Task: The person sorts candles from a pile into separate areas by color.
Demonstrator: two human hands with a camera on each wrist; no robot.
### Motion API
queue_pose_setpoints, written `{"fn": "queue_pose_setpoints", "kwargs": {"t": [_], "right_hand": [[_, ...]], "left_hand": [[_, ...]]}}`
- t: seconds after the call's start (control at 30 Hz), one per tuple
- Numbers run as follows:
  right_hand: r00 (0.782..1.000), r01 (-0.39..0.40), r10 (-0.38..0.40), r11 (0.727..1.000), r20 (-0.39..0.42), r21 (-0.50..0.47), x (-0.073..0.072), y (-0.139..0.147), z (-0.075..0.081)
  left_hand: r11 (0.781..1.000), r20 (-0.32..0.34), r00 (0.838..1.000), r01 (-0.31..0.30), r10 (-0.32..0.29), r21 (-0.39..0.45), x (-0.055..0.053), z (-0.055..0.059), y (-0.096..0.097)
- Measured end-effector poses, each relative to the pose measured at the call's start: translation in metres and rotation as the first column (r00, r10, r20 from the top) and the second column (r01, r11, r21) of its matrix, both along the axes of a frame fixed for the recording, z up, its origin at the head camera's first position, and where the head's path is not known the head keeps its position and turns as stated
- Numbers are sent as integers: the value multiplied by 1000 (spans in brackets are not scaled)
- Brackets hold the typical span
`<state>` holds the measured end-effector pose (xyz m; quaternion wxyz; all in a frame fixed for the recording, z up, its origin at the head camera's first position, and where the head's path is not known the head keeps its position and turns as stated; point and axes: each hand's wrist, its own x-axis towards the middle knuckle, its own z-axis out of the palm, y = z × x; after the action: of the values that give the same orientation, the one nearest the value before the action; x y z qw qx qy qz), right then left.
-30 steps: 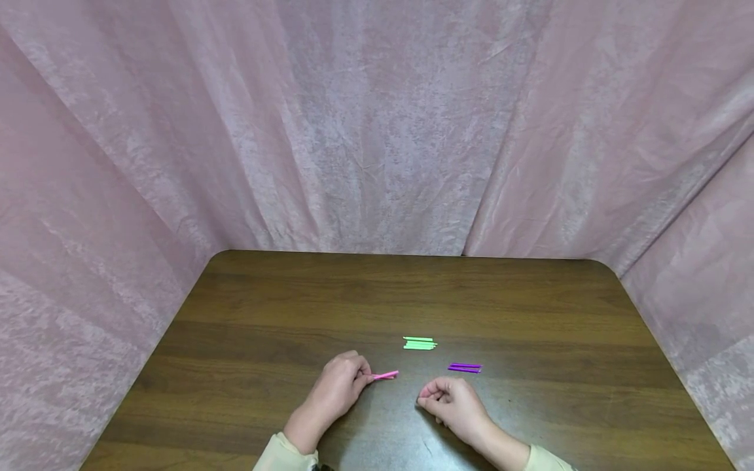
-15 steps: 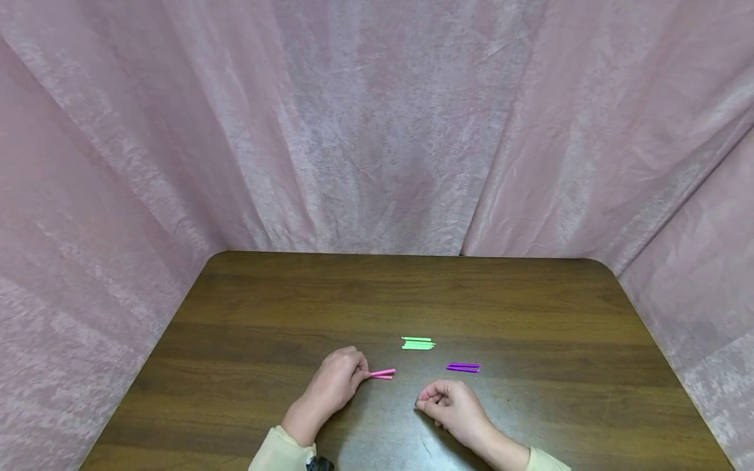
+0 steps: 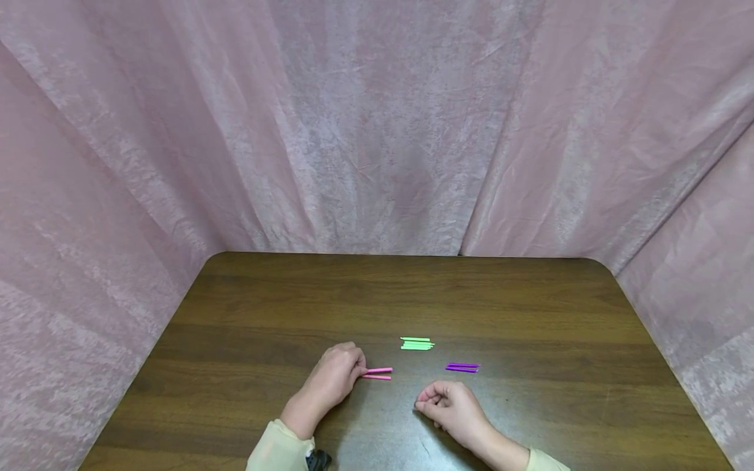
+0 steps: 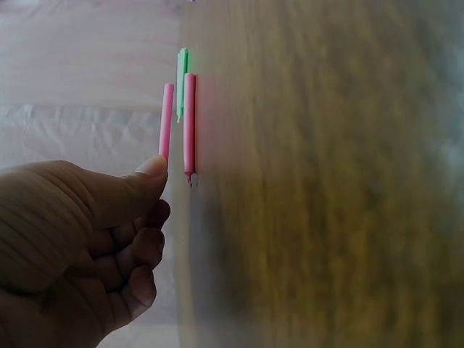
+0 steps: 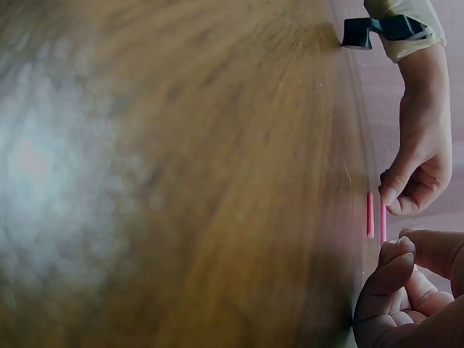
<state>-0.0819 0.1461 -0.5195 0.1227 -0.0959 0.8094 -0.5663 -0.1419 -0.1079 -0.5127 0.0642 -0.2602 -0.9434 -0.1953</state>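
Between thumb and fingertips my left hand (image 3: 334, 373) pinches a thin pink candle (image 4: 166, 119), which points to the right in the head view. A second pink candle (image 4: 190, 123), its short wick showing, lies on the table just beside the held one. My right hand (image 3: 453, 407) stays low over the table to the right. Its fingers are loosely curled with thumb and index tips together, and nothing shows between them. Several green candles (image 3: 417, 343) lie side by side beyond the hands. Purple candles (image 3: 462, 367) lie just past the right hand.
The brown wooden table (image 3: 283, 301) has rounded far corners. Pink curtains (image 3: 377, 131) hang behind it and at both sides. A dark strap with a small device (image 5: 384, 30) sits at the left wrist.
My left hand has shifted slightly left and away from me. The two pink candles, crossed before, now lie nearly parallel with a small gap. The right hand has hardly moved.
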Motion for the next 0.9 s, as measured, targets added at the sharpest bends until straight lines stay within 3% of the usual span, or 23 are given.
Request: {"fn": "queue_pose_setpoints", "kwargs": {"t": [0.9], "right_hand": [[1000, -5, 5, 1000, -1, 15, 2, 2, -2]], "left_hand": [[999, 19, 999, 30, -29, -42, -4, 2, -1]]}}
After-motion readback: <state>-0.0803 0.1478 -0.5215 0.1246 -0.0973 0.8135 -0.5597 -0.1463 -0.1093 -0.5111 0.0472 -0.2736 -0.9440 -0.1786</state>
